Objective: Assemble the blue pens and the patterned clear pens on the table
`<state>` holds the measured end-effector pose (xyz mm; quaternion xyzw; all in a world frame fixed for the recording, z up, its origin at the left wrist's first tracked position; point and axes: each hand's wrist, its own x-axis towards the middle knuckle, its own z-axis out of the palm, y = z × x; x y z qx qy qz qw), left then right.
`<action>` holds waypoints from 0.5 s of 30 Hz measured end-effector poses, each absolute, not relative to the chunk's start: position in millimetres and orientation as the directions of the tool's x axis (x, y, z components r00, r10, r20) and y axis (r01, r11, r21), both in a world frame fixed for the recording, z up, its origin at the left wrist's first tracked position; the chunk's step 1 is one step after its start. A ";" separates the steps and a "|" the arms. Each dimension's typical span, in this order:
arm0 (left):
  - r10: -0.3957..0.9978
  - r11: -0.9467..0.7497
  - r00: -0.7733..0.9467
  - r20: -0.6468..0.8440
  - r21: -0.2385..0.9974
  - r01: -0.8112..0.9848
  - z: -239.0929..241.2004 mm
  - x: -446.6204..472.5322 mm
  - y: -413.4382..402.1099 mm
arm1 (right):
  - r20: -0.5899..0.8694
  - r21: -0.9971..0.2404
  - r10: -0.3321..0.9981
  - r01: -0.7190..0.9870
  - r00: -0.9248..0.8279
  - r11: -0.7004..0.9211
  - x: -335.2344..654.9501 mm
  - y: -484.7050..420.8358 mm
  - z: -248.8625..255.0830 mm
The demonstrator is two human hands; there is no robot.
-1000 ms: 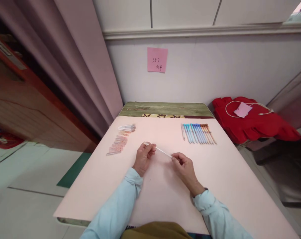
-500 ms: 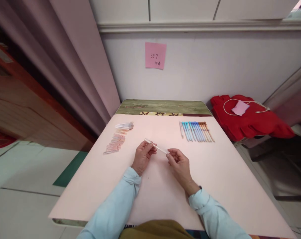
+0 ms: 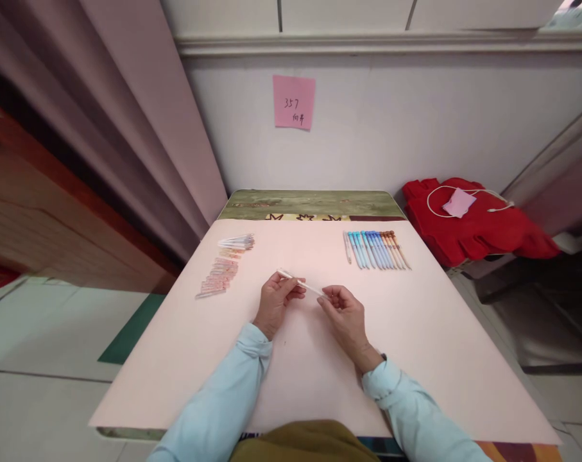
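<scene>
Between my two hands a slim white pen (image 3: 310, 287) is held at a slant above the table. My left hand (image 3: 277, 300) is closed round its upper left part, thumb on top. At its lower right tip, the fingers of my right hand (image 3: 346, 316) pinch the end, which they partly hide. To the right lies a neat row of pens (image 3: 377, 250), running from white through light blue and blue to brown. On the left is a slanting column of pinkish slender pieces (image 3: 218, 277), with pale, whitish slender ones (image 3: 236, 242) at its top.
A pale pink cover (image 3: 175, 385) lies over the table, whose green patterned far edge (image 3: 314, 202) shows. Behind, a pink note (image 3: 293, 102) is stuck to the wall. Red cloth (image 3: 478, 231) with a white cable sits at the right; a curtain (image 3: 141, 96) hangs at the left.
The view has shifted slightly. My right fingertips have come a little closer on the pen's lower end; my left hand keeps the same hold.
</scene>
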<state>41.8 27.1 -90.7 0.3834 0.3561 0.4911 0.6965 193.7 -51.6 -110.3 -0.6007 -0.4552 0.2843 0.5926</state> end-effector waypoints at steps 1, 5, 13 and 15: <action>0.956 0.223 0.269 -0.117 0.885 -0.409 -90.9 41.7 27.0 | 0.208 -0.967 0.881 0.226 0.426 0.120 193.8 -51.7 -109.9; 0.950 0.237 0.287 -0.122 0.882 -0.408 -90.9 41.1 26.5 | 0.198 -0.970 0.879 0.217 0.434 0.111 193.5 -52.8 -106.7; 0.951 0.232 0.288 -0.116 0.881 -0.411 -89.2 41.6 25.8 | 0.118 -0.981 0.916 0.188 0.382 0.048 195.6 -52.9 -106.5; 0.954 0.229 0.276 -0.118 0.879 -0.417 -88.3 41.8 26.0 | 0.134 -0.985 0.919 0.153 0.372 0.082 194.7 -52.5 -107.1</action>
